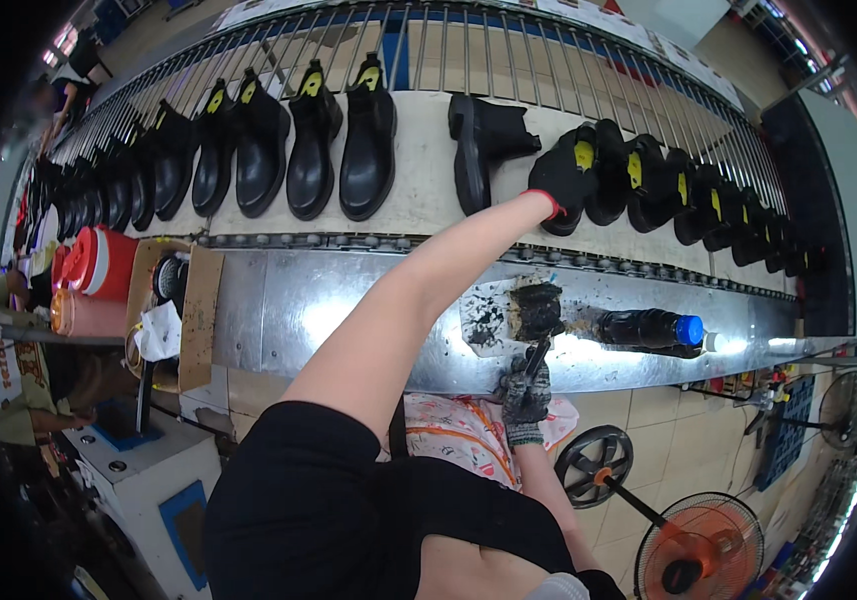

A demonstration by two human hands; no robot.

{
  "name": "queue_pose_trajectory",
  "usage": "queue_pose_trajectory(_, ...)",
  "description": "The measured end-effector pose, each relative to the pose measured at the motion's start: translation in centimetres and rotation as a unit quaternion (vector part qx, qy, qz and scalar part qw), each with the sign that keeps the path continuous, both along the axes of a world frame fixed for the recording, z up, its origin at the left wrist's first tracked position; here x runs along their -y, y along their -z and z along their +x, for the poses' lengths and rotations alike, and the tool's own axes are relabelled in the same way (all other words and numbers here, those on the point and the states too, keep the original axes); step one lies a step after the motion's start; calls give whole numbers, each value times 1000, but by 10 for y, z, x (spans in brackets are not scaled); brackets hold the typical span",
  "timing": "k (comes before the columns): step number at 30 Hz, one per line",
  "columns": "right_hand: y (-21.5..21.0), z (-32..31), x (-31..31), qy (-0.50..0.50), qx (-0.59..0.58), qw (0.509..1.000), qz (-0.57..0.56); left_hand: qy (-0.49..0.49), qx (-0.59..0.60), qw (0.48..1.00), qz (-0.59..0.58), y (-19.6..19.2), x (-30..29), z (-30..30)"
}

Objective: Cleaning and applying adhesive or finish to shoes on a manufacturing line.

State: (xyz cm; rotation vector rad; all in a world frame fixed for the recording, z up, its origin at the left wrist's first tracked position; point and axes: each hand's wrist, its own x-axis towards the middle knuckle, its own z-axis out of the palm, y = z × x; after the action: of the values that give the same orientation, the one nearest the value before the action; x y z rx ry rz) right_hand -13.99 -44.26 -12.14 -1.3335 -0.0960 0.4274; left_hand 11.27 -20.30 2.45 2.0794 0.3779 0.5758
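Note:
My left arm reaches across to the right. My left hand (561, 187), in a black glove with a red cuff, lies against an upright black boot (606, 190) with a yellow tag inside its shaft. The black fingers blend into the boots, so their grip does not show. Just left of it, another black boot (471, 165) rests on its side. My right hand (526, 392), in a grey knit glove, is closed around a dark slim-handled tool (539, 353), possibly a brush. Its upper end is beside a black-smeared pad (536, 308) on the metal ledge.
Upright black boots (367, 150) line the pale conveyor (424, 200) on both sides. A dark bottle with a blue cap (639, 328) lies on the metal ledge (349, 330). At left are a cardboard box (204, 315) and a red jug (114, 272); an orange fan (699, 550) stands lower right.

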Motion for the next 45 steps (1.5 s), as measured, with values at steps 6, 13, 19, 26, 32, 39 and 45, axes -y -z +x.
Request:
queue_pose_trajectory(6,1,0,1,0,22,999,-44,107,3,994,5,2,14,-31)
queue_pose_trajectory(13,4,2,3,-23,66,982,-173,-304,-183,927,124,52,-44,-71)
queue_pose_trajectory(19,2,3,1,-9,-22,999,-46,-213,-183,959,38,68,-81,-84)
queue_pose_trajectory(26,9,1,-3,37,-108,991,62,-1,-78,938,-338,11,-148,-180)
queue_pose_trajectory(32,10,5,0,39,-162,973,162,38,-10,867,-496,16,-98,-360)
queue_pose_trajectory(39,-1,6,-2,44,-188,976,101,-100,-112,891,-428,32,-59,-486)
queue_pose_trajectory(45,-11,6,-6,18,-35,999,-8,28,-369,929,-8,-91,-72,-450)
